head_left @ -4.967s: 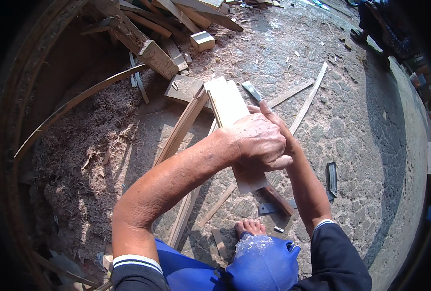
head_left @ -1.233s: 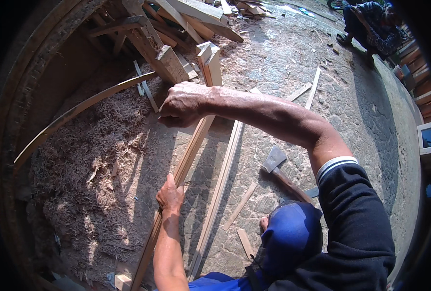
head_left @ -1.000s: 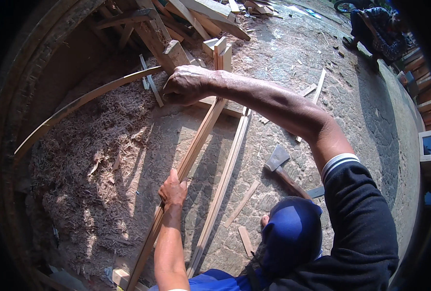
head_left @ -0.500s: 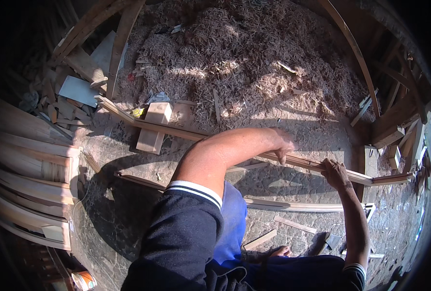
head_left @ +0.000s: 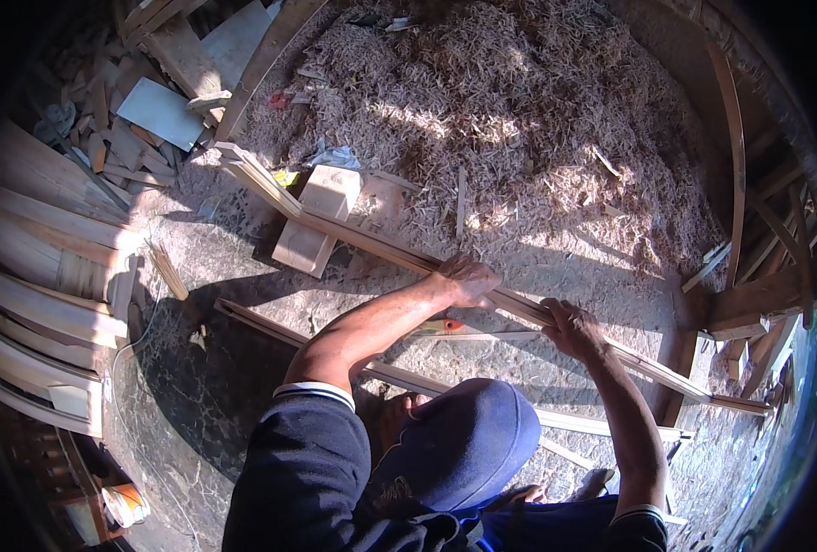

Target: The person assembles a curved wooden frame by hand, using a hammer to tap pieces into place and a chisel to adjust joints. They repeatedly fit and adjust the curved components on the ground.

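Note:
A long, grooved wooden strip [head_left: 371,241] runs slantwise across the view, from the far left down to the right. Near its middle my left hand [head_left: 468,281] is closed over it, back of the hand upward. A short way to the right, my right hand [head_left: 574,329] grips the same strip with curled fingers. Toward its left end the strip lies across a pale wooden block [head_left: 333,191] on the ground. Just below my hands, a yellow and red piece with a round hole [head_left: 447,326] shows in part. Nearer me, a second long strip [head_left: 574,422] lies partly hidden behind my left arm and knee.
A big heap of wood shavings [head_left: 509,120] covers the far ground. Offcuts [head_left: 132,152] are piled at far left, beside a white board [head_left: 161,113]. Curved wooden frames [head_left: 50,304] stand at left, with an orange-white tub [head_left: 125,505] below. Timber posts [head_left: 758,308] stand right.
Both hands have shifted left along the strip, and my left elbow has dropped back from it. My bent knee now shows more. The whole view has turned slightly; the strip still rests across the block.

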The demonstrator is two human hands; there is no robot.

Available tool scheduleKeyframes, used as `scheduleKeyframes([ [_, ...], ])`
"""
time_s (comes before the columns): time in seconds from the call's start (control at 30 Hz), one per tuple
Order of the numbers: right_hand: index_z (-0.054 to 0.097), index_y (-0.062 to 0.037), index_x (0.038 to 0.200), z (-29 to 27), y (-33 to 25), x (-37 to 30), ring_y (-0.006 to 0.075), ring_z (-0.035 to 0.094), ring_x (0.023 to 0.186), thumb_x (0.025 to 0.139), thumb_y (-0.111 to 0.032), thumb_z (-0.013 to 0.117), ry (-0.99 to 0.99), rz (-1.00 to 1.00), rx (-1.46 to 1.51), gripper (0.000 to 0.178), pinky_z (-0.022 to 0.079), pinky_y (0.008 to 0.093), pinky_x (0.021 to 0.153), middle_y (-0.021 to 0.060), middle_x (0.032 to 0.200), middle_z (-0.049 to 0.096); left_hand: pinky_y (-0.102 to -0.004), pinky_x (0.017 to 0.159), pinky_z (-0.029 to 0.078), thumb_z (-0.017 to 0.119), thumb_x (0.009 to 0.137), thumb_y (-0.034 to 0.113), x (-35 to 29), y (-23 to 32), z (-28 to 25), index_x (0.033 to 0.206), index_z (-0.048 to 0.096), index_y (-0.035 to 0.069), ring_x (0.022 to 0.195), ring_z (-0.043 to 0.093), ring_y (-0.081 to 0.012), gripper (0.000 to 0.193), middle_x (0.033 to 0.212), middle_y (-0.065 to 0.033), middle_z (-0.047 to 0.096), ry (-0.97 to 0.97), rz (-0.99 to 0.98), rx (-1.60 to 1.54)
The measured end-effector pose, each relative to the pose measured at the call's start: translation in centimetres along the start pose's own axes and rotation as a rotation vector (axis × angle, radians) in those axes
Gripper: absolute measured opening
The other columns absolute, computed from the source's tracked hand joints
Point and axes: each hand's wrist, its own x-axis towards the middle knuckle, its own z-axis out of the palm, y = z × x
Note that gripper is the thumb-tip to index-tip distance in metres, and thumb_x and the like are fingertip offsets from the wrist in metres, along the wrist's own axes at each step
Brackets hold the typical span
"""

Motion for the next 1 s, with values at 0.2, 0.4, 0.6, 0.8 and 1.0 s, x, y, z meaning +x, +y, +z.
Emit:
scheduleKeyframes([
  [0.2,0.054,-0.0145,0.117,0.5,-4.7,3.8,0.0399,0.069,0.102,0.092,-0.03,0.073,-0.062,0.058,0.005,0.035,0.056,0.0512,0.082,0.0151,0.111,0.07,-0.0472,0.087,0.054,0.079,0.082,0.032,1.4,1.5,2.8,0.112,0.063,0.009,0.099,0.071,-0.0327,0.041,0.097,-0.0142,0.072,0.27,0.057,-0.072],
  [0.4,0.052,-0.0198,0.139,-0.6,-2.9,2.8,0.0387,0.07,0.106,0.088,-0.028,0.075,-0.075,-0.05,0.085,0.056,0.057,0.0493,0.088,0.0177,0.116,0.072,-0.0518,0.1,0.045,0.08,0.081,0.025,-3.2,-4.1,6.1,0.122,0.062,0.011,0.111,0.065,-0.0331,0.047,0.109,-0.0119,0.069,0.549,-0.108,0.045],
  [0.6,0.051,-0.0186,0.145,-3.4,3.2,-2.2,0.0385,0.064,0.119,0.074,-0.011,0.072,-0.352,0.181,0.047,0.075,0.053,0.0469,0.102,0.0197,0.124,0.066,-0.0477,0.098,0.045,0.076,0.077,0.015,-5.4,-6.4,4.3,0.13,0.065,0.015,0.108,0.063,-0.0314,0.053,0.117,-0.0113,0.068,0.437,-0.077,0.104],
  [0.8,0.05,-0.006,0.143,-10.6,3.2,-5.0,0.0391,0.057,0.108,0.072,-0.011,0.076,0.459,-0.041,-0.439,0.075,0.044,0.0523,0.096,0.0163,0.124,0.059,-0.0466,0.102,0.037,0.069,0.078,0.007,-5.4,-2.5,-8.1,0.141,0.06,0.016,0.125,0.053,-0.027,0.064,0.133,-0.0069,0.061,1.027,-0.205,0.356],
  [1.0,0.054,-0.0095,0.137,-17.7,0.5,-6.4,0.0322,0.058,0.123,0.069,-0.009,0.083,1.167,-0.008,-0.697,0.074,0.038,0.0478,0.106,0.0116,0.132,0.062,-0.0542,0.106,0.027,0.072,0.071,-0.001,-6.6,-0.1,-17.3,0.152,0.05,0.024,0.134,0.043,-0.0287,0.088,0.137,-0.0032,0.053,1.467,-0.263,0.436],
])
